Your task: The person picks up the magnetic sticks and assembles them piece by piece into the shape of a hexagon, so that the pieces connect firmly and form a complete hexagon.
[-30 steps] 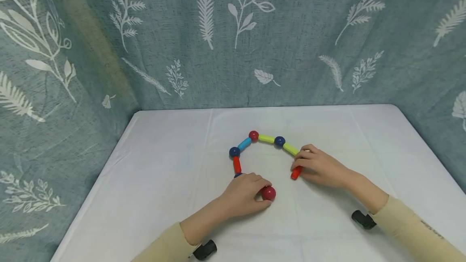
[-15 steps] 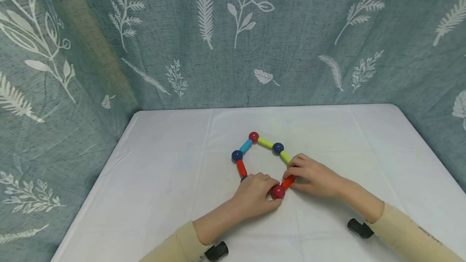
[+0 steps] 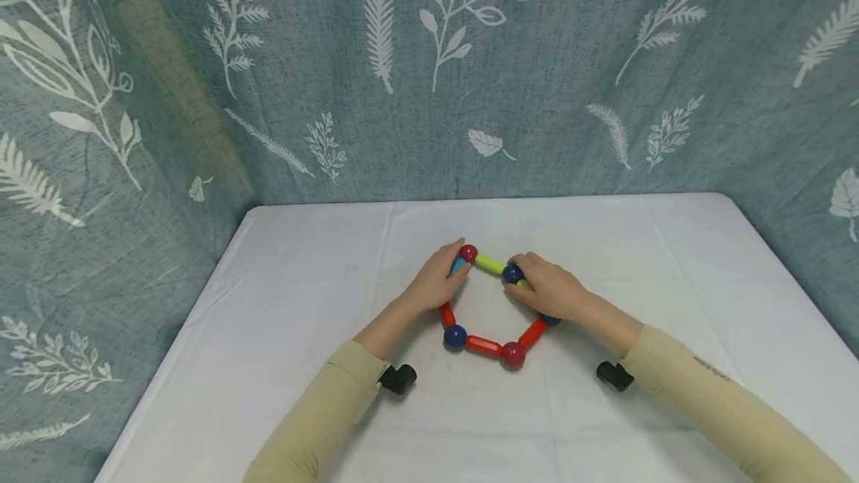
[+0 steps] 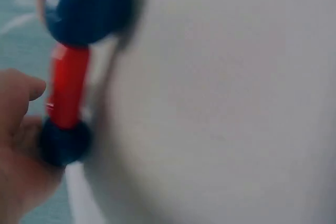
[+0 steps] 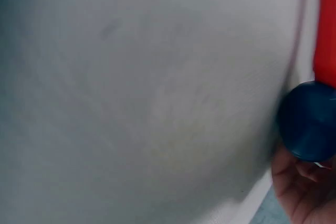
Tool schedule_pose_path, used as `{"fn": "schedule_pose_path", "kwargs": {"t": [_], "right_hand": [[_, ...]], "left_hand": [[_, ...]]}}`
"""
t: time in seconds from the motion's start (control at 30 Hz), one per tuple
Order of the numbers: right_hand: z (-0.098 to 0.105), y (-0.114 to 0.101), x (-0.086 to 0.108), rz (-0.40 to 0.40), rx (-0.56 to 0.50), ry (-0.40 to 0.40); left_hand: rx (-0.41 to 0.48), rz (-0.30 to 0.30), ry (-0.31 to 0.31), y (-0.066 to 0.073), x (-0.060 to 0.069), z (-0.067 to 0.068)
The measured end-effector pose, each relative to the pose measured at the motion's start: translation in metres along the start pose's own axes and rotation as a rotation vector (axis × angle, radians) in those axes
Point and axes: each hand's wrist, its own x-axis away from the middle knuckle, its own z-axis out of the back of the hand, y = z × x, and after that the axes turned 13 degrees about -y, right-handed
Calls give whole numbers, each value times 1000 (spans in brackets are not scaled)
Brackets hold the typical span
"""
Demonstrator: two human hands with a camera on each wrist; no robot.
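Note:
Toy magnetic sticks and balls form a ring on the white tabletop. In the head view my left hand (image 3: 436,279) pinches the light-blue magnetic stick (image 3: 458,265) beside the far red ball (image 3: 468,253); it hides the left corner, where the left wrist view has a dark blue ball (image 4: 64,141). My right hand (image 3: 549,286) grips the dark blue ball (image 3: 513,273), with a yellow-green stick (image 3: 525,285) partly under it. Another yellow-green stick (image 3: 490,264) spans the far side. Red sticks (image 3: 483,346) meet the near red ball (image 3: 513,355). A blue ball (image 5: 308,120) sits beneath my right palm.
White cloth covers the table (image 3: 322,274). A grey-green curtain (image 3: 416,133) with white leaf prints hangs behind it and at both sides. Black wrist cameras (image 3: 400,379) are worn at both sleeves.
Both hands have let go of the near part and moved to the far part of the ring. The chain's loose red stick has met the red ball, closing the loop.

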Motion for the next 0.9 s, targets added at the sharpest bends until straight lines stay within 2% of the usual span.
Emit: {"fn": "schedule_pose_path", "kwargs": {"t": [0.1, 0.3, 0.53, 0.73, 0.9], "right_hand": [[0, 4, -7, -27, -9, -10], [6, 13, -10, -137, -58, 42], [11, 14, -9, -189, -88, 2], [15, 15, -5, -173, -121, -14], [15, 19, -11, -171, -147, 22]], "left_hand": [[-3, -15, -65, -6, -3, -5], [-15, -48, -45, 0, -2, -10], [-86, 15, -63, 6, -1, -14], [-117, 27, -71, 6, 3, -15], [-101, 27, -84, 10, 4, -16]]}}
